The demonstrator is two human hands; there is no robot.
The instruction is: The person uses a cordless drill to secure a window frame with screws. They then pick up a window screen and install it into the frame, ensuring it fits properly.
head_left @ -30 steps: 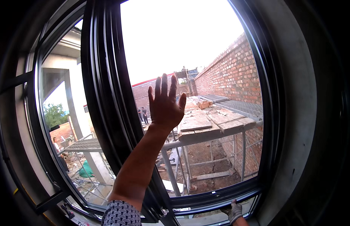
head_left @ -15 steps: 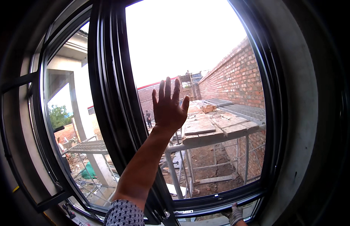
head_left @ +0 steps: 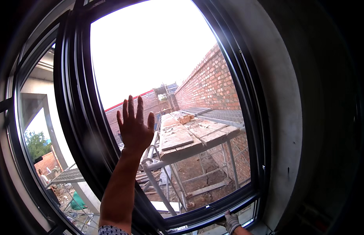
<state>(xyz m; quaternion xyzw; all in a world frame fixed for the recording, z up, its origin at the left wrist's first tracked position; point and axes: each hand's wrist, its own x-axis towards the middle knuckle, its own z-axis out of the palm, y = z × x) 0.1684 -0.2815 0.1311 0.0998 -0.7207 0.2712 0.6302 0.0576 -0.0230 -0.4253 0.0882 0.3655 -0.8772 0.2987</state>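
Note:
In front of me stands a tall dark-framed window panel [head_left: 257,172] with a large glass pane. My left hand [head_left: 135,135] is bare and raised, its fingers spread upward and palm turned to the glass. It appears to lie flat on the pane, though the contact itself is hidden. A patterned sleeve [head_left: 111,230] covers part of that arm. Low on the right, my right hand [head_left: 231,222] wears a grey glove and grips the panel's bottom rail [head_left: 207,220], thumb up, with its other fingers partly hidden at the dark frame.
Thick dark uprights [head_left: 82,102] separate this panel from another pane on the left. A bare plastered wall [head_left: 285,156] borders the right side. Outside are scaffolding with planks [head_left: 189,137], a brick wall [head_left: 213,82], rubble and a green sheet [head_left: 77,201]; a person [head_left: 43,178] stands far left.
My view has turned right, so the window and outdoor scene sit further left. My left hand stays spread at the pane and my right hand stays on the bottom rail.

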